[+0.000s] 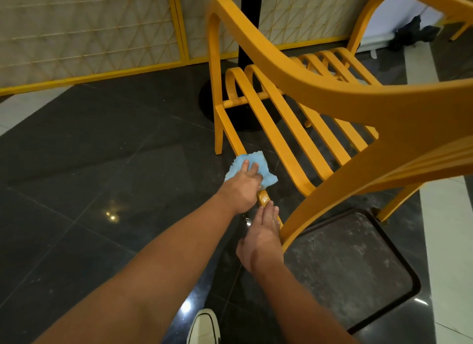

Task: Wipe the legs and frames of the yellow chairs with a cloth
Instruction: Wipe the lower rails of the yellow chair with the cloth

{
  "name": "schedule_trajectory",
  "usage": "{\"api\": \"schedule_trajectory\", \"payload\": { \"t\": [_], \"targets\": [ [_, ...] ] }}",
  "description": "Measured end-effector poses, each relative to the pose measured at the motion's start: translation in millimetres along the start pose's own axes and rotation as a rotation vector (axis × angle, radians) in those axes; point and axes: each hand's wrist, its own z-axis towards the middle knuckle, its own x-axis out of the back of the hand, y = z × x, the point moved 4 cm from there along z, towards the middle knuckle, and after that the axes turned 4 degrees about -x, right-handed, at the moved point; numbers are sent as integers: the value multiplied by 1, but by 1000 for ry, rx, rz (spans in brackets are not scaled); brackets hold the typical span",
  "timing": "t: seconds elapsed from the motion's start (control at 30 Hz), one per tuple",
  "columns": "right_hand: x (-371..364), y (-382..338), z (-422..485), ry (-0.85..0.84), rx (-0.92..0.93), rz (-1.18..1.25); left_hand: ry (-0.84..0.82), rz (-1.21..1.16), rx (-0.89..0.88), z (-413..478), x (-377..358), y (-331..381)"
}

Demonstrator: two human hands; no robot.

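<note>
Cloth (pixel 256 161) is gripped by the left hand (pixel 243 187) on the chair (pixel 358 100) rail (pixel 263 199), steadied by the flat-fingered right hand (pixel 261 233). Legs seemingly remain.

A yellow chair (pixel 345 95) is standing on the floor, filling the right and far part of the scene. Its broad curved band is sweeping from a tall arch at the far left across to the right. Its seat slats (pixel 289 138) are running near to far, curling over at their ends. A low side rail (pixel 230 136) is slanting between the far and near legs on the left. A crumpled light-blue cloth (pixel 253 160) is sitting bunched over this rail, the left hand (pixel 242 190) gripping it. The stretch of rail just nearer is shining wet.
</note>
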Motion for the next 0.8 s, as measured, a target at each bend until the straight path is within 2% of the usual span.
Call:
{"api": "schedule_trajectory", "payload": {
  "t": [0.2,0.4,0.53,0.7,0.8],
  "targets": [
    [2,0,1,3,-16,35,-82,-7,-132,-10,0,-11],
    [3,0,3,61,-30,161,-29,-90,-71,2,3,-6],
    [12,-2,7,171,-40,277,-52,-176,0,3,21,-8],
    [33,-13,10,373,24,364,-93,-176,-42,-2,24,-10],
    [42,-16,17,435,86,324,-55,-209,-99,-5,24,-8]
  ]
}}
